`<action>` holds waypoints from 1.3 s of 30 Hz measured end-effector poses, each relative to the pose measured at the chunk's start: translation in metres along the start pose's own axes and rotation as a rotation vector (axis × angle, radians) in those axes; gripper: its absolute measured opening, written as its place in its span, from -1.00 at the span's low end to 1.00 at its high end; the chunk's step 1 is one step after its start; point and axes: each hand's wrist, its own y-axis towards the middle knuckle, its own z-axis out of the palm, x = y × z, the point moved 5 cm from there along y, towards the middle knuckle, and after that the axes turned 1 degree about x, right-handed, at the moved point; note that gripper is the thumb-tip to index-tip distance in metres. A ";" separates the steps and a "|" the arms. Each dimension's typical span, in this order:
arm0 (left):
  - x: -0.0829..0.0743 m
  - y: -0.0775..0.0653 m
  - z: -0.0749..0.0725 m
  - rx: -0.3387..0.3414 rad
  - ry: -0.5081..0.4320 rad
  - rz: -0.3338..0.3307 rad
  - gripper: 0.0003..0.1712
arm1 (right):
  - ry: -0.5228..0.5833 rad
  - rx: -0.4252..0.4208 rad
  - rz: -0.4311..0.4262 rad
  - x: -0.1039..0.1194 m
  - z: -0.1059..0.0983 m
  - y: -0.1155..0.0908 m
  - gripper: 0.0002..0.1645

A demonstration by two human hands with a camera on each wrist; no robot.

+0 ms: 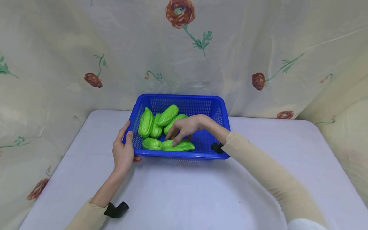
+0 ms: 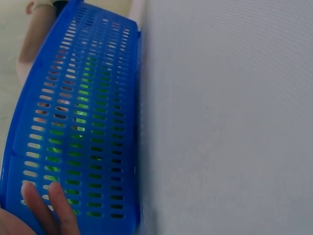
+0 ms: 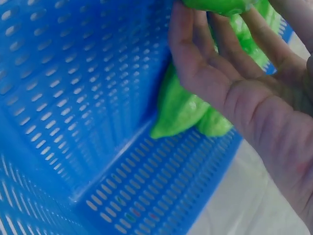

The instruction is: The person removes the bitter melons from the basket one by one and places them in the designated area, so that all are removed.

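Note:
A blue plastic basket holds several glossy green bitter gourds, ridged and tapered. My left hand grips the basket's front left corner, thumb at the rim; in the left wrist view two fingers lie against the slotted outer wall. My right hand reaches down inside and holds the front bitter gourd, thumb on its near side and fingers curled behind it. The right wrist view shows those fingers around a green bitter gourd at the top edge. Another bitter gourd lies beyond the hand.
The basket stands at the back of a table covered by a white cloth. Behind it hangs a flowered curtain, which also runs along both sides. Inside the basket, the gourds lie mostly at the left, with bare blue floor toward the right.

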 end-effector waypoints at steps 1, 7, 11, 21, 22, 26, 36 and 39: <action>0.000 0.000 0.000 -0.002 0.000 0.001 -0.43 | 0.010 -0.008 0.005 0.000 -0.001 -0.003 -0.37; 0.001 -0.001 0.002 -0.029 0.014 0.022 -0.45 | 0.030 -0.104 -0.001 0.003 -0.013 -0.029 -0.36; 0.001 -0.002 0.002 -0.032 0.014 0.022 -0.45 | 0.020 -0.156 -0.019 0.003 -0.018 -0.043 -0.35; 0.001 -0.002 0.002 -0.028 0.004 0.014 -0.45 | -0.006 -0.321 -0.069 -0.003 -0.022 -0.081 -0.37; 0.001 -0.002 0.002 -0.029 0.006 0.018 -0.46 | 0.001 -0.341 -0.066 -0.004 -0.022 -0.086 -0.38; 0.001 -0.001 0.002 -0.028 0.005 0.029 -0.46 | 0.055 -0.407 -0.067 -0.010 -0.024 -0.102 -0.39; 0.003 -0.001 0.002 -0.050 -0.008 0.052 -0.47 | 0.223 -0.479 -0.077 -0.047 -0.026 -0.131 -0.39; 0.003 -0.001 0.002 -0.049 -0.006 0.052 -0.47 | 0.281 -0.504 -0.071 -0.060 -0.026 -0.137 -0.39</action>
